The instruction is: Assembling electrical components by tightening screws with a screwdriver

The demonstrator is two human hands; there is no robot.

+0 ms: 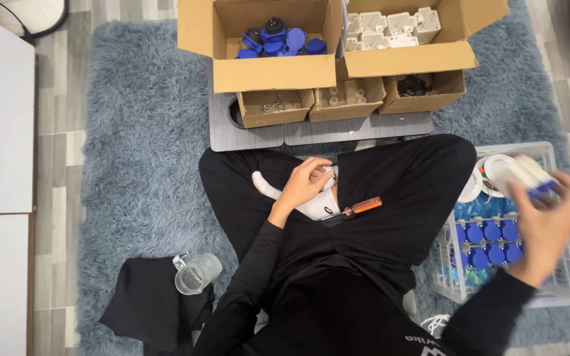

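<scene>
Black sleeves and black trousers fill the bottom of the view, the person sitting cross-legged on a shaggy blue-grey rug [140, 132]. Out to the right, the right hand [547, 227] is raised over a clear plastic crate [565, 290], its fingers [519, 204] curled around a white and blue assembled part [529, 177]; the hand is blurred, so the exact grip is hard to make out. Inside the crate sit rows of blue round caps [486, 242], and at its far end lies a white round disc [496, 166]. Resting in the lap, the left hand [303, 186] has its fingers bent and loosely pressed together over a small white piece [328, 173], just above a white sock [278, 194]. Beside that hand, an orange-handled screwdriver [361, 207] lies across the thigh. Left of the person, a clear measuring cup [197, 273] lies tipped on a black cloth [146, 303]. Beyond the knees, a grey board [258, 135] carries three small open cardboard boxes: one with screws [277, 104], one with small white pieces [346, 97], one with black rings [414, 86]. Behind them stand two larger cardboard boxes, the left holding blue parts [278, 38], the right white housings [390, 29].
</scene>
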